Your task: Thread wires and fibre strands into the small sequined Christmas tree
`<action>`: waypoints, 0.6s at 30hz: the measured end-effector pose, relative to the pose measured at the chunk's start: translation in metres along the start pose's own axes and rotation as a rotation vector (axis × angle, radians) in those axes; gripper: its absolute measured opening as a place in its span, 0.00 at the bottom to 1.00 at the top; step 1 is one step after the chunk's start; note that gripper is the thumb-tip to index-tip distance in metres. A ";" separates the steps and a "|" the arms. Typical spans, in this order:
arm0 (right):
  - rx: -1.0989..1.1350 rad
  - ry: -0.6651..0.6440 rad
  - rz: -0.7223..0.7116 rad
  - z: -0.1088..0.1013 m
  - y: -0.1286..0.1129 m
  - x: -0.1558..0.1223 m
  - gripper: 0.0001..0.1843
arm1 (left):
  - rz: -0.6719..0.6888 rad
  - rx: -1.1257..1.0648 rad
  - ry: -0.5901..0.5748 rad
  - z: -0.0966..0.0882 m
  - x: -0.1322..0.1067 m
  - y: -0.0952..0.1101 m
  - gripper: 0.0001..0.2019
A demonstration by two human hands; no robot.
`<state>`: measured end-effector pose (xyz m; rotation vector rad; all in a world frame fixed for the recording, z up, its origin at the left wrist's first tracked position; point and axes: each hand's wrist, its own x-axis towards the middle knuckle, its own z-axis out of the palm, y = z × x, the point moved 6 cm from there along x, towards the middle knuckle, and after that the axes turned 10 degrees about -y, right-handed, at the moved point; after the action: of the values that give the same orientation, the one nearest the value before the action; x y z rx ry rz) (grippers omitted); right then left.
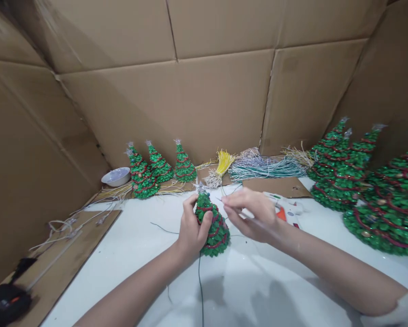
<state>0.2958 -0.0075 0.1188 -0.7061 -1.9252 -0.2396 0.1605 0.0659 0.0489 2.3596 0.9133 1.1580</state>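
My left hand (pixel 194 225) is closed around the left side of a small green Christmas tree (pixel 219 234) with red garland, a clear star on its tip and a dark green wire trailing from its base. To the right of the tree, my right hand (pixel 253 211) pinches a thin pale stick-like tool, its tip pointing toward the upper part of the tree without visibly touching it. Most of that tool is hidden by the fingers. Behind the right hand lies a white and orange glue gun (pixel 287 210), partly covered by the wrist.
Several finished-looking trees (pixel 184 165) stand at the back left, and larger ones (pixel 388 209) at the right. Bundles of yellow wires (pixel 224 161) and green wires (pixel 268 169) lie along the cardboard wall (pixel 221 100). A white bowl (pixel 116 177) and a black-orange device (pixel 8 299) are left.
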 end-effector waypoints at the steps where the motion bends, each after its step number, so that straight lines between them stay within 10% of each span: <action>1: -0.107 -0.026 -0.170 0.003 -0.009 -0.004 0.06 | 0.020 -0.030 -0.017 0.003 0.000 -0.002 0.17; 5: -0.316 -0.069 -0.438 0.018 -0.009 -0.024 0.09 | 0.117 -0.131 -0.057 0.011 -0.004 -0.005 0.21; 18: -0.298 -0.087 -0.303 0.038 0.015 -0.040 0.11 | 0.224 -0.087 -0.040 0.016 -0.023 -0.015 0.30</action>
<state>0.2876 0.0072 0.0645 -0.6209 -2.1006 -0.7058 0.1573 0.0609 0.0177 2.4515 0.5847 1.2011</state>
